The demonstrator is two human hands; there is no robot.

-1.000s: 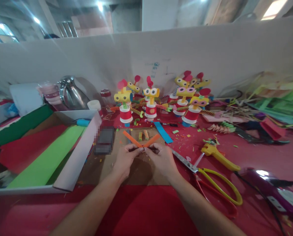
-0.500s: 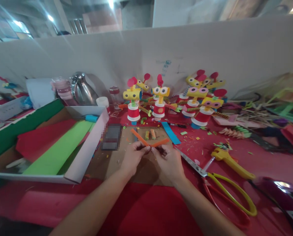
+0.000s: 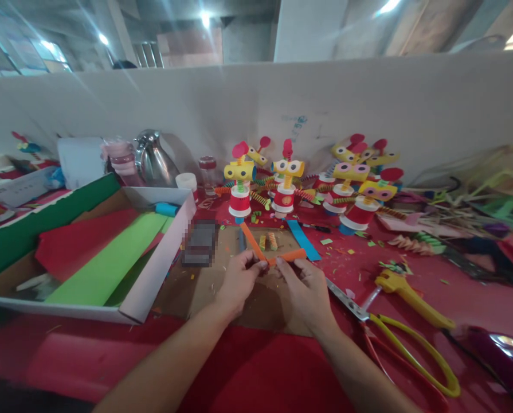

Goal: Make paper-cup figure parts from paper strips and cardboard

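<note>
Two orange paper strips (image 3: 253, 241) meet in a V shape over a brown cardboard sheet (image 3: 208, 295). My left hand (image 3: 241, 281) pinches them where they join; whether they are glued there I cannot tell. My right hand (image 3: 305, 287) grips the strip that points right, its thumb near the joint. Just beyond my fingers, two small folded paper springs (image 3: 267, 241) stand on the cardboard. A blue paper strip (image 3: 303, 240) lies at the sheet's far right corner.
Several paper-cup figures (image 3: 240, 198) stand at the back. Large scissors (image 3: 394, 332) and a yellow glue gun (image 3: 411, 292) lie on the right. On the left is a box (image 3: 148, 269) holding coloured paper. A steel jug (image 3: 155, 160) stands behind it.
The view has shifted, so everything sits slightly lower and further right. My right thumb has slid a little along the right-hand strip, away from the joint.
</note>
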